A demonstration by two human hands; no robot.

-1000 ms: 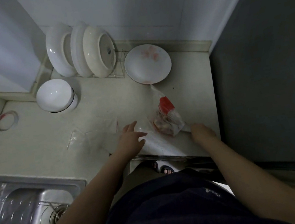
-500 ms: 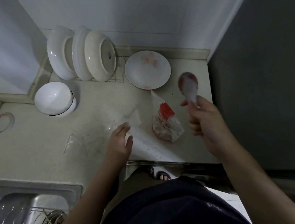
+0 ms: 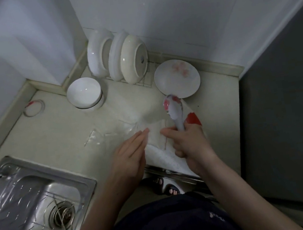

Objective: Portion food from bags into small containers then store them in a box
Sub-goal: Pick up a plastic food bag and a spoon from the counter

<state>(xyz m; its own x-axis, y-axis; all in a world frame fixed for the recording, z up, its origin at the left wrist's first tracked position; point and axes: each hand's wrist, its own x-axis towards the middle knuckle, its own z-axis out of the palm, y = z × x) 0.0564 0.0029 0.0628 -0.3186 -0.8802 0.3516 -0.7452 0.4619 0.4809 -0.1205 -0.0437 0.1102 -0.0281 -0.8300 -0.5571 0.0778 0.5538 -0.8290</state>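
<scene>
My right hand [image 3: 190, 144] grips the handle of a white rice paddle [image 3: 174, 110] smeared with red; its head points away from me. Behind that hand lies a clear food bag with a red label [image 3: 193, 117], mostly hidden. My left hand [image 3: 131, 154] lies with straight fingers on a clear plastic bag [image 3: 155, 132] spread on the counter near its front edge. A white plate [image 3: 177, 81] with pink stains sits just beyond the paddle.
A white bowl [image 3: 84, 94] stands at the back left. Several plates [image 3: 119, 58] stand upright in a wire rack against the wall. A steel sink [image 3: 28, 202] is at the lower left, a dark appliance side [image 3: 287, 115] on the right. More clear plastic [image 3: 99, 139] lies left of my hands.
My right hand picked up the paddle from the counter's right edge, lifted it, then brought it left over the food bag. My left hand shifted slightly on the plastic. The camera moved closer.
</scene>
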